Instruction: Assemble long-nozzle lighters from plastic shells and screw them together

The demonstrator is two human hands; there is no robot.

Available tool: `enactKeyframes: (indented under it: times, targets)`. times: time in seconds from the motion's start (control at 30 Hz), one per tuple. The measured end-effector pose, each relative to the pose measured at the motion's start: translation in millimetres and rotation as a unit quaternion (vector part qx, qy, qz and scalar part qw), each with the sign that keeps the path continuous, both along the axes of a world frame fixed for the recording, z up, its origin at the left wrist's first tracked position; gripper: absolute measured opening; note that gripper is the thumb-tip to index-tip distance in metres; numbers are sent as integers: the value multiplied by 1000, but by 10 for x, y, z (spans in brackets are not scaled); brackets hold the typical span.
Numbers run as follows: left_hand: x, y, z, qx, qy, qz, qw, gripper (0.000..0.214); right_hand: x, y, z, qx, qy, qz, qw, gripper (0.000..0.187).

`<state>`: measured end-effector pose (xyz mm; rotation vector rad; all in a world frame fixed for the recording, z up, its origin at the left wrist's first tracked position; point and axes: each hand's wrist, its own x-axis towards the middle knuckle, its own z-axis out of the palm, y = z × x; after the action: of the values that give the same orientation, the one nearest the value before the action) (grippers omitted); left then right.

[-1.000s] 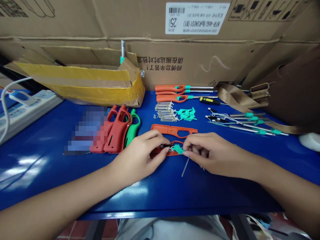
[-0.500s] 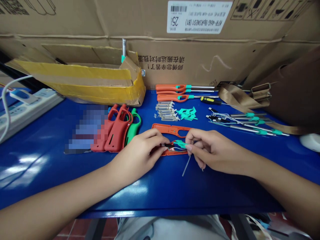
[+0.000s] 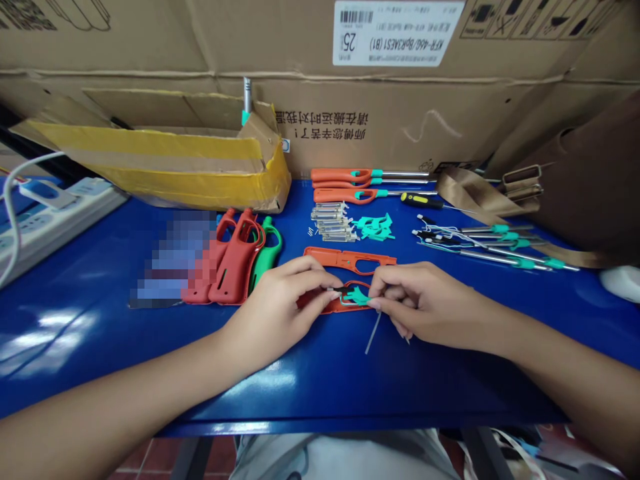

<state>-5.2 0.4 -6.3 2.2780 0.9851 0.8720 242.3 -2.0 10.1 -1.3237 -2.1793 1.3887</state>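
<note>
An orange lighter shell half (image 3: 334, 305) lies on the blue table (image 3: 325, 373) between my hands. My left hand (image 3: 283, 303) pinches its left part, fingers closed. My right hand (image 3: 417, 300) pinches a small teal trigger piece (image 3: 356, 296) against the shell, fingers closed, and a thin metal tube (image 3: 373, 333) sticks out below it. A second orange shell half (image 3: 350, 259) lies just behind.
Red and green shell halves (image 3: 240, 260) stand left. Behind lie metal parts (image 3: 333, 223), teal triggers (image 3: 376, 228), finished orange lighters (image 3: 360, 185), a screwdriver (image 3: 423, 201) and tube assemblies (image 3: 495, 247). A taped carton (image 3: 165, 163), power strip (image 3: 50, 207) and cardboard wall (image 3: 400, 120) ring the table.
My right hand has shifted slightly left and down, bringing the teal trigger piece lower onto the shell. My left hand has barely moved.
</note>
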Motion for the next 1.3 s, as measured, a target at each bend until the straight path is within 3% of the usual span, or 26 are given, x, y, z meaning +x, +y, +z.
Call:
enactKeyframes:
  times: [0.6,0.93,1.3]
  targets:
    - [16,0,-7,-7,-14,14,1000,12,-2,4,-5,5,-6,-5,1000,13]
    - [16,2,-28,-21,-22,17,999,19,-17,34,-23,199,-35,30,979,14]
    - [20,-17,-5,-3,-23,2,1000,16,20,93,-65,257,-28,51,965,12]
